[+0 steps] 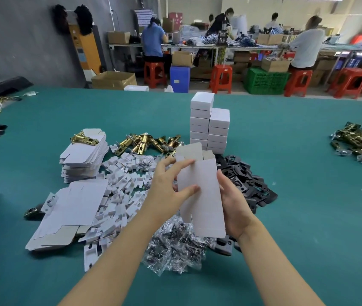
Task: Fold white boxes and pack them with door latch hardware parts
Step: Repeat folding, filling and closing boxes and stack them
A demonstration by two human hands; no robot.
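A white box blank (202, 195) is held upright above the table (297, 217) — the left hand (171, 191) pinches its left edge, thumb across the front, while the right hand (233, 202) grips its right side. Beyond the hands stand stacked folded boxes (208, 124); left of them lie flat blanks (85, 151) and brass latches (144, 142) — black plates (248, 180) lie to the right.

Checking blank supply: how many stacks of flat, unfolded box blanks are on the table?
2: one tall stack left of the brass latches, with a latch on top; one fanned stack nearer, at left. More may hide under loose inserts.
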